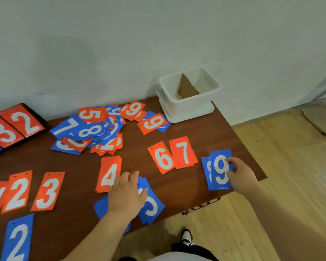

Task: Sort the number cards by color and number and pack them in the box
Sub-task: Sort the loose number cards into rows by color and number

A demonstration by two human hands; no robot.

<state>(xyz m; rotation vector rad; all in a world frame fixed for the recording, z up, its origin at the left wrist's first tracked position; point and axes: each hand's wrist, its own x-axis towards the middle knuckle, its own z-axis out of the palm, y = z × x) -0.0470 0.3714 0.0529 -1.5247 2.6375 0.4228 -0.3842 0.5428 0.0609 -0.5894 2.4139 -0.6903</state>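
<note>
The right hand (240,172) reaches in from the lower right, forearm stretched over the corner of the tabletop (224,132), its grip clamped on the right edge of the blue 9 (221,169) — the card overlaps a blue 8 (207,172) at centre right. The left hand (127,194) lies palm down at lower centre, fingers straight and slightly spread, grip apart, pressing on blue cards (152,206) just beside the red 4 (109,175). The unsorted pile (90,129) sits left of centre — the white box (188,108) stands at the far edge, to its upper right
</note>
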